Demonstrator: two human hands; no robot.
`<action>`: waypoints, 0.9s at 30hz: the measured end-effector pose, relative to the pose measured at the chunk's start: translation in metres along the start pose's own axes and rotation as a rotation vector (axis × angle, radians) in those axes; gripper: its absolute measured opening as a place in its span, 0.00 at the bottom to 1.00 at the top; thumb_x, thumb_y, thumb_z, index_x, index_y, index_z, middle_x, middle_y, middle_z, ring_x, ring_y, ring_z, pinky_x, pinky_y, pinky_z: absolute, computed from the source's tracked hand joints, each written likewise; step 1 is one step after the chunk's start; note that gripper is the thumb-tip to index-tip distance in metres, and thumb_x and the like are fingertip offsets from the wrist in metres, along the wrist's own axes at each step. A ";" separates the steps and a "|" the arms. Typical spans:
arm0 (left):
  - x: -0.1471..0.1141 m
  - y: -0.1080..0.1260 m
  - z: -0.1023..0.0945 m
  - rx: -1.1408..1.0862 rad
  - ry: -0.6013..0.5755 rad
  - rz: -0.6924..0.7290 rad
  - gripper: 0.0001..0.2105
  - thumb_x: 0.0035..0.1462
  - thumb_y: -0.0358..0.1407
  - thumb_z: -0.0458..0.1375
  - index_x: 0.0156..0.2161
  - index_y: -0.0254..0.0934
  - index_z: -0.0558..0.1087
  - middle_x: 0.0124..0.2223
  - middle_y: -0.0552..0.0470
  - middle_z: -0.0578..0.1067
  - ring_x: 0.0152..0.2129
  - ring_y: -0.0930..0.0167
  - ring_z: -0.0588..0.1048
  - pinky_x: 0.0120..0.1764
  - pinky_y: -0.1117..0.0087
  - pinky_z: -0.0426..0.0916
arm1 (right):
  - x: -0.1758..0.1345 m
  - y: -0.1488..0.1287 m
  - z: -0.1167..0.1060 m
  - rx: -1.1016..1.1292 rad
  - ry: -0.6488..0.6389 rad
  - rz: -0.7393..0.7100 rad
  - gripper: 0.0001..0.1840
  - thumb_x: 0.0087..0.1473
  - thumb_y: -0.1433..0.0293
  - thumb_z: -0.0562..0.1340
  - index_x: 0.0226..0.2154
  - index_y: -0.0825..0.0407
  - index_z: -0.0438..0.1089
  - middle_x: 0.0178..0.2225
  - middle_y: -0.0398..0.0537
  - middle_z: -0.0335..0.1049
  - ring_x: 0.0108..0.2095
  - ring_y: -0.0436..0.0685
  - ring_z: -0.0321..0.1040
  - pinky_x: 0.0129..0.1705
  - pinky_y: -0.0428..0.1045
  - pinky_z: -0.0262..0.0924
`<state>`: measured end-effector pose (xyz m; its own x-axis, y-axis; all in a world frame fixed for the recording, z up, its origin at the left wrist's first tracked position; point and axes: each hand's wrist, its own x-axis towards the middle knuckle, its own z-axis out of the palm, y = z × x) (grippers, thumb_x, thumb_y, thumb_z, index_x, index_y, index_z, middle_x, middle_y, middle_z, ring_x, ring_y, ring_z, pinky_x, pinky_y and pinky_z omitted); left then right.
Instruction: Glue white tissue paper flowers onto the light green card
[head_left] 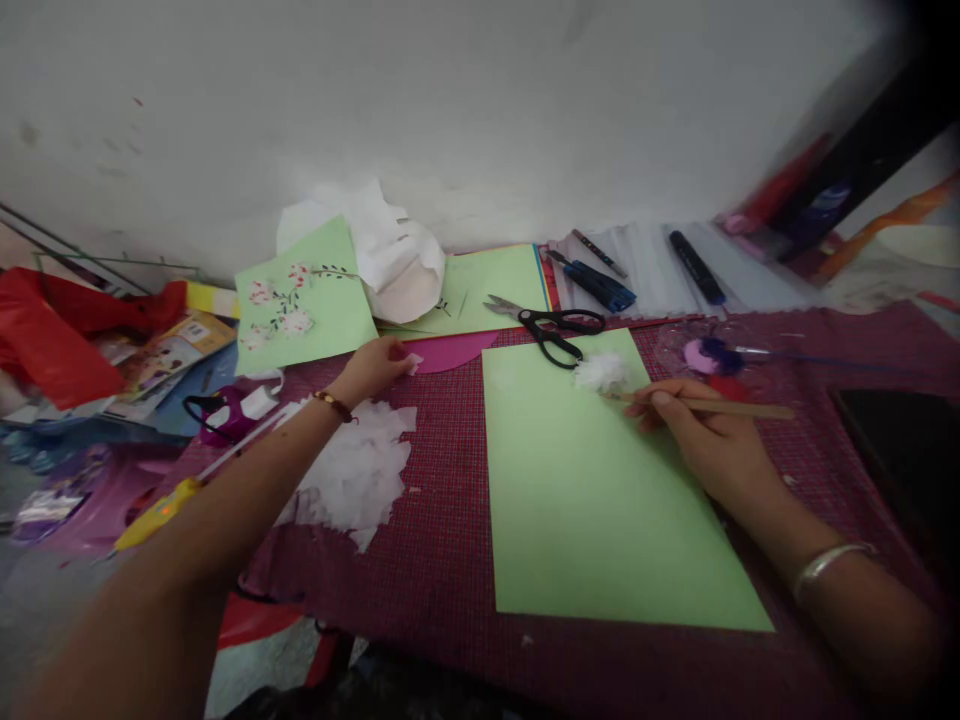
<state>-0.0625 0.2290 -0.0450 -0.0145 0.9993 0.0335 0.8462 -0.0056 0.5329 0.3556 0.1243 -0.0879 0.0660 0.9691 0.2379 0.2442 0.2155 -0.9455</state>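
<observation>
My left hand (375,366) pinches a small piece of white tissue paper (415,362) at the edge of a pink semicircular sheet (461,352). Below that wrist lies a pile of white tissue pieces (356,470), partly hidden by my forearm. A flat wooden stick (742,408) is gripped in my right hand (694,430). Its tip reaches beside a fluffy white tissue flower (602,372), which sits at the top of a light green sheet (600,500). Whether the tip touches the flower I cannot tell. Black-handled scissors (555,328) overlap the sheet's upper edge.
A green card with a blossom branch (304,295) stands at the back left, near crumpled white paper (397,260). Markers (696,266) and a blue-handled cutter (600,287) lie at the back. Left are a yellow-handled tool (157,515) and a red bag (82,340); right, a dark flat object (892,450).
</observation>
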 end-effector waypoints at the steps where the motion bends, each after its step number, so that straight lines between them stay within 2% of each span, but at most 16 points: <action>1: 0.001 0.000 0.003 -0.042 -0.014 -0.036 0.06 0.41 0.32 0.65 0.23 0.38 0.71 0.18 0.55 0.69 0.14 0.74 0.63 0.20 0.73 0.51 | 0.000 0.001 0.000 0.005 -0.005 0.000 0.09 0.58 0.59 0.60 0.29 0.42 0.72 0.27 0.45 0.73 0.25 0.56 0.69 0.28 0.53 0.65; 6: -0.001 0.018 0.002 -0.135 -0.117 -0.110 0.08 0.43 0.29 0.62 0.19 0.37 0.69 0.16 0.55 0.67 0.12 0.76 0.60 0.18 0.73 0.53 | 0.001 -0.003 0.001 -0.001 -0.007 0.016 0.10 0.58 0.60 0.59 0.30 0.45 0.72 0.28 0.45 0.73 0.26 0.54 0.68 0.29 0.51 0.64; 10: 0.000 0.049 -0.009 -0.216 -0.076 -0.046 0.05 0.48 0.31 0.62 0.23 0.35 0.72 0.19 0.55 0.68 0.16 0.76 0.64 0.20 0.75 0.55 | 0.002 -0.012 0.004 0.013 0.005 0.036 0.09 0.58 0.62 0.58 0.29 0.48 0.69 0.28 0.45 0.72 0.25 0.52 0.66 0.29 0.50 0.63; 14: 0.000 0.086 -0.006 -0.405 -0.191 0.036 0.06 0.49 0.33 0.63 0.25 0.36 0.70 0.24 0.51 0.74 0.21 0.74 0.69 0.22 0.75 0.59 | 0.005 -0.013 0.007 0.078 0.003 0.072 0.08 0.58 0.62 0.58 0.32 0.47 0.68 0.30 0.46 0.73 0.25 0.52 0.66 0.28 0.50 0.63; 18: -0.012 0.109 0.000 -0.620 -0.309 0.015 0.06 0.49 0.31 0.61 0.26 0.37 0.67 0.23 0.52 0.70 0.19 0.74 0.67 0.23 0.73 0.60 | 0.005 -0.012 0.007 0.052 -0.004 0.055 0.09 0.58 0.61 0.58 0.32 0.48 0.69 0.30 0.46 0.73 0.26 0.52 0.66 0.29 0.50 0.63; 21: -0.012 0.100 -0.006 -0.490 -0.303 0.027 0.04 0.48 0.35 0.62 0.29 0.37 0.71 0.23 0.51 0.71 0.18 0.74 0.66 0.22 0.72 0.60 | 0.004 -0.010 0.005 0.048 -0.021 0.051 0.10 0.58 0.60 0.58 0.31 0.48 0.69 0.30 0.46 0.73 0.26 0.52 0.66 0.29 0.50 0.63; 24: -0.005 0.073 -0.014 -0.166 -0.189 0.037 0.06 0.46 0.36 0.61 0.30 0.35 0.73 0.23 0.52 0.71 0.19 0.73 0.66 0.24 0.71 0.59 | 0.004 -0.008 0.003 0.033 -0.040 0.049 0.10 0.59 0.60 0.59 0.32 0.47 0.70 0.31 0.46 0.73 0.26 0.53 0.67 0.29 0.51 0.63; 27: 0.001 0.042 -0.010 0.099 -0.125 0.045 0.06 0.45 0.36 0.59 0.29 0.34 0.74 0.24 0.52 0.72 0.21 0.71 0.67 0.26 0.70 0.58 | 0.004 -0.007 0.002 0.021 -0.050 0.054 0.10 0.59 0.60 0.59 0.32 0.47 0.71 0.32 0.46 0.73 0.27 0.53 0.67 0.30 0.51 0.63</action>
<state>-0.0324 0.2291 -0.0148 0.0859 0.9949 -0.0531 0.8929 -0.0533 0.4470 0.3523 0.1270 -0.0805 0.0301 0.9840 0.1756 0.2215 0.1647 -0.9612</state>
